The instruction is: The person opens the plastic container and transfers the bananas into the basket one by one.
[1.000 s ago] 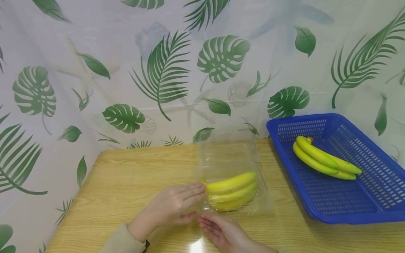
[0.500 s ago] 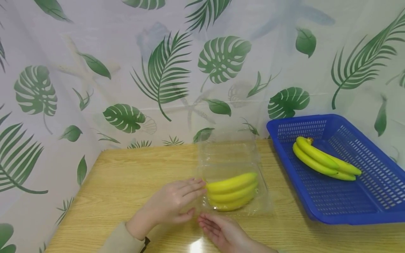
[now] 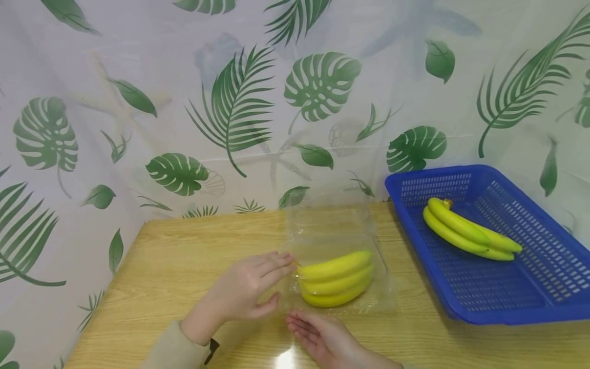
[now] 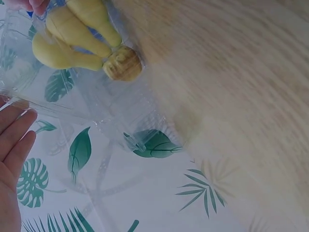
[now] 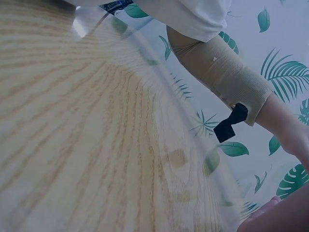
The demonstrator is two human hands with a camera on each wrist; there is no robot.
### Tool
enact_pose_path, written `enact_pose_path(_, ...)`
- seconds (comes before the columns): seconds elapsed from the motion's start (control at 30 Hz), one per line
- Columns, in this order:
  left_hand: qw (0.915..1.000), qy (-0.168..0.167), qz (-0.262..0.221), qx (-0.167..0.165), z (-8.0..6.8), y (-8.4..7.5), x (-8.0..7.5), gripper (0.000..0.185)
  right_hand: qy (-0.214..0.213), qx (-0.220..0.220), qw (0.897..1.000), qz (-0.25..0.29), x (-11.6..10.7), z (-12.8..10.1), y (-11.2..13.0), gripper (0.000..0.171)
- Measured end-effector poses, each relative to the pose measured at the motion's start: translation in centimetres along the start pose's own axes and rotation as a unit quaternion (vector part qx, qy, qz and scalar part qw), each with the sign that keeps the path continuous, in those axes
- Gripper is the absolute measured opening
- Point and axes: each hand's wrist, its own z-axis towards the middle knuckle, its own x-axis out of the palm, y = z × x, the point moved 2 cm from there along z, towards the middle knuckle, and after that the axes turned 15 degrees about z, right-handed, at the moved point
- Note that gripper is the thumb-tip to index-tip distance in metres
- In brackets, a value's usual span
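Hands at bagged bananas on table

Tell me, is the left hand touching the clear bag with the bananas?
Touching. In the head view, the left hand's fingertips rest on the clear bag's edge beside the bananas.

the right wrist view looks low across the wooden bench, whose pale grain fills the left and middle of the picture. a clear plastic sheet lies over the bench, its edge curving from the upper left to the lower right. beyond it a forearm in a tan sleeve reaches down to the right, a small black tag at its cuff. a blurred fingertip shows at the lower right corner. behind hangs a white curtain with green leaves
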Motion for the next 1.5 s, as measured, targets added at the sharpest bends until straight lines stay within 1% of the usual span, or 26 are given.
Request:
enact_pose_path(0.17, 0.9998, -0.017, -0.004, -0.008, 0.4, 0.5, 0.0, 0.065, -0.004, 0.003, 1.0, 0.005, 0.2, -0.1, 0.1, 0.03)
enact_pose_path(0.37, 0.9993, -0.025, -0.01, -0.026, 0.8, 1.3, 0.0, 0.058, -0.008, 0.008, 1.0, 0.009, 0.4, 0.0, 0.1, 0.026)
enact_pose_path(0.7, 0.9982, -0.041, -0.018, -0.04, 1.6, 2.2, 0.2, 0.045, -0.007, 0.007, 1.0, 0.003, 0.3, 0.0, 0.1, 0.024)
enact_pose_path(0.93, 0.9971, -0.044, -0.021, -0.059, 2.1, 2.6, 0.3, 0.046, -0.011, 0.006, 1.0, 0.005, 0.2, -0.1, 0.1, 0.025)
enact_pose_path(1.23, 0.9945, -0.045, -0.028, -0.09, 2.7, 3.3, 0.5, 0.043, -0.01, 0.004, 1.0, 0.004, 0.2, -0.2, 0.1, 0.027)
enact_pose_path(1.5, 0.9916, -0.045, -0.037, -0.115, 2.8, 4.0, 0.9, 0.04, -0.015, 0.006, 1.0, 0.004, 0.3, 0.0, 0.2, 0.031)
